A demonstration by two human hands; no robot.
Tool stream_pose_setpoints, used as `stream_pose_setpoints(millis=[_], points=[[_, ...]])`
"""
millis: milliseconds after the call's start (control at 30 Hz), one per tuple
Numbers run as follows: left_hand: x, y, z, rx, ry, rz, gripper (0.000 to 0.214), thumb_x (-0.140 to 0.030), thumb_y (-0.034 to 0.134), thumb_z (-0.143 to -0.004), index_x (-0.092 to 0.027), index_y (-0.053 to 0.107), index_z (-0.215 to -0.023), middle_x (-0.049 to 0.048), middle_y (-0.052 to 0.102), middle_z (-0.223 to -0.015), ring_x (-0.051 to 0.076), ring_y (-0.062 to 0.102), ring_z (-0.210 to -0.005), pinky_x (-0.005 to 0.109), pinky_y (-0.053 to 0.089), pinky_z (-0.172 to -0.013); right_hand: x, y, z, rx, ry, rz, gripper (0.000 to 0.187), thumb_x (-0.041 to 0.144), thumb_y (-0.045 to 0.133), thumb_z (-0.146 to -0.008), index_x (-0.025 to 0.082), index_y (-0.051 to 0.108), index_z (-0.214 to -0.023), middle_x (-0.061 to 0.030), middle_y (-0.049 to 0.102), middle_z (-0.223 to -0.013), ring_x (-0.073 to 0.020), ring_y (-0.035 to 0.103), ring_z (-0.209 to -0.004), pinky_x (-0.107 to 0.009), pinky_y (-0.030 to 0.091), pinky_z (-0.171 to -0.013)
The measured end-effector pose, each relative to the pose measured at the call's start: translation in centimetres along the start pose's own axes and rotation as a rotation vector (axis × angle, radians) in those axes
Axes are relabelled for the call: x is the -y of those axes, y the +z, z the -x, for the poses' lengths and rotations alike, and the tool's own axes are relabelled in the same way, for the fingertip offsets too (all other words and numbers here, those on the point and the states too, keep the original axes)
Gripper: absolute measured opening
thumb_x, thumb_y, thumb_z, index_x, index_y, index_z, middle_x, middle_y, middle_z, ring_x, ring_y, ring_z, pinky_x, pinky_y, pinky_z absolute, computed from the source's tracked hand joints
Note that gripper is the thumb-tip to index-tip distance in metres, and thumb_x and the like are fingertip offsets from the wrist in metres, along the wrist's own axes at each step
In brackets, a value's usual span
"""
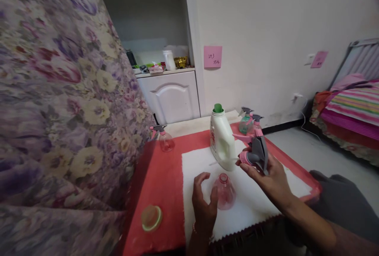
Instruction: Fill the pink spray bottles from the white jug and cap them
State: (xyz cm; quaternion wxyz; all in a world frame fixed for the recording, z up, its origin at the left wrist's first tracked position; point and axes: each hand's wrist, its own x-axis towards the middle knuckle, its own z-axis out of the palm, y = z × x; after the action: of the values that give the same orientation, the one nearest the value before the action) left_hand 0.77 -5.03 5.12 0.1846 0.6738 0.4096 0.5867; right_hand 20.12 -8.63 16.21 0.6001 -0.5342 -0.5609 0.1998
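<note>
Bottle: a small, translucent pink plastic bottle (225, 193) stands upright with its neck uncapped on the front half of a white fleecy cloth (195, 169), between the two hands.
Left hand: the left hand (204, 204) sits just beside the bottle on its left. The fingers are loosely curled and spread, and one rests against the bottle's side without closing round it.
Right hand: the right hand (271, 179) is palm up. Its fingers are closed on a pink and grey plastic trigger spray head (257, 154), held above the cloth just right of the bottle.
Handling: the bottle looks empty, so it is probably very light, thin-walled and easy to tip or dent. The rounded belly, or just under the neck, seems the steadiest place to grip it. The spray head looks rigid and light, and its collar is a safer hold than the trigger.
Close by: a white plastic detergent jug with a green cap (222, 141) stands on the back edge of the cloth, just behind the bottle.
Surface: the cloth lies on a red surface (166, 177). At the back of it stand a capped pink spray bottle (164, 139) on the left and a greenish spray bottle (245, 123) on the right, with another pink one beside the greenish one. A round yellowish lid (151, 218) lies near the front left corner.
Surroundings: a purple floral curtain (59, 110) hangs on the left. A white cabinet (171, 96) and a pink sticky note (212, 56) are on the far wall. A bed with striped bedding (352, 108) is on the right.
</note>
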Motion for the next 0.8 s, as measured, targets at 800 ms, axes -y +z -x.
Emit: stream_pose_setpoints(millis=[800], points=[[-1.4, -1.6, 0.6, 0.081, 0.018, -0.113, 0.040, -0.025, 0.044, -0.095, -0.022, 0.046, -0.136, 0.0098, 0.063, -0.129, 0.022, 0.061, -0.116, 0.034, 0.052, -0.096, -2.6, 7.9, 1.4, 0.283, -0.298, 0.101, 0.027, 0.026, 0.064, -0.084, 0.023, 0.061, -0.111, -0.0032, 0.060, -0.083, -0.0197, 0.058, -0.075, -0.032, 0.051, -0.067]])
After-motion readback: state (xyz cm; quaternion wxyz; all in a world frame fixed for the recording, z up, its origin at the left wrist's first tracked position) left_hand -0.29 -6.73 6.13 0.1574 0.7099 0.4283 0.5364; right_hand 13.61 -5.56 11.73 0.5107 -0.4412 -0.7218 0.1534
